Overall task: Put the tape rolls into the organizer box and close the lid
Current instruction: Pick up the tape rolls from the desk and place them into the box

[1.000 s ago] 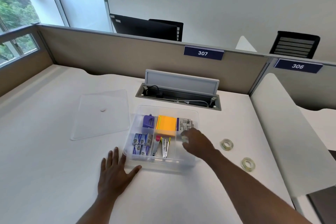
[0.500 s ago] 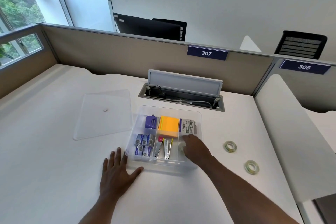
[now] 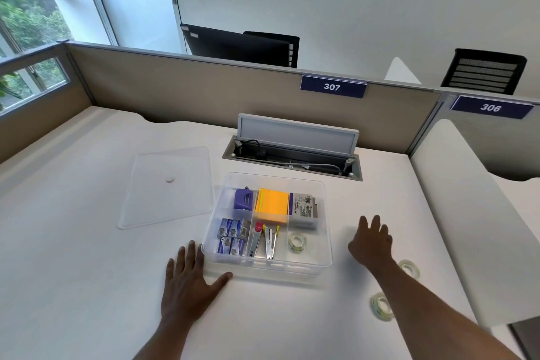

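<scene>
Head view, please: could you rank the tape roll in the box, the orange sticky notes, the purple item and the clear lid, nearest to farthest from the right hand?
From the right hand:
1. Tape roll in the box, front right compartment.
2. Orange sticky notes, back middle.
3. Purple item, back left.
4. Clear lid, on the desk left of the box.

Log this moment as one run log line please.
tape roll in organizer box | two tape rolls on desk | right hand open, empty | lid off
</scene>
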`<move>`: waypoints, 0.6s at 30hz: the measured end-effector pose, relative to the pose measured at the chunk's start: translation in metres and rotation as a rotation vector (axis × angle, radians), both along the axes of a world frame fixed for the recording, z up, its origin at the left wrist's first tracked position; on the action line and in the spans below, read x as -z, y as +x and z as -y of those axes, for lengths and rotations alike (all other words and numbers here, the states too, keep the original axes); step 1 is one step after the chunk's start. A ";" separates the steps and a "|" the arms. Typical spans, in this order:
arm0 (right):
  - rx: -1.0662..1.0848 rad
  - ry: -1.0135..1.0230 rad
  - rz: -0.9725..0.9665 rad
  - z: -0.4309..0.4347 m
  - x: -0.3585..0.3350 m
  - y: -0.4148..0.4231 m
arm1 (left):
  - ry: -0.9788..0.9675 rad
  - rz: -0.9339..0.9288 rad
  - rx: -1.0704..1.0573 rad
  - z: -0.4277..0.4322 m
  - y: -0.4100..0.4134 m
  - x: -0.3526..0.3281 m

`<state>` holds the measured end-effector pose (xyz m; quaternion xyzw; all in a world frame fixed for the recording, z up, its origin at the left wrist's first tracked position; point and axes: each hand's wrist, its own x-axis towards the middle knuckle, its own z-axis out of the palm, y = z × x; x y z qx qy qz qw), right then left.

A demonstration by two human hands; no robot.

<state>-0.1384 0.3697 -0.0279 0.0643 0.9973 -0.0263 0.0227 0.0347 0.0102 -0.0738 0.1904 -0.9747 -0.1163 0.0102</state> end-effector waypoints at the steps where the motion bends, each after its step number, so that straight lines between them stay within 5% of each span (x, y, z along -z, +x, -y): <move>1: 0.007 0.013 0.000 -0.003 0.007 0.002 | -0.001 0.001 -0.001 0.000 0.000 0.000; 15: -0.087 -0.055 0.010 0.003 0.007 -0.003 | 0.004 -0.005 -0.002 -0.001 0.000 -0.001; 18: -0.044 -0.274 -0.072 0.021 -0.021 -0.009 | 0.003 -0.008 -0.003 -0.001 0.000 -0.001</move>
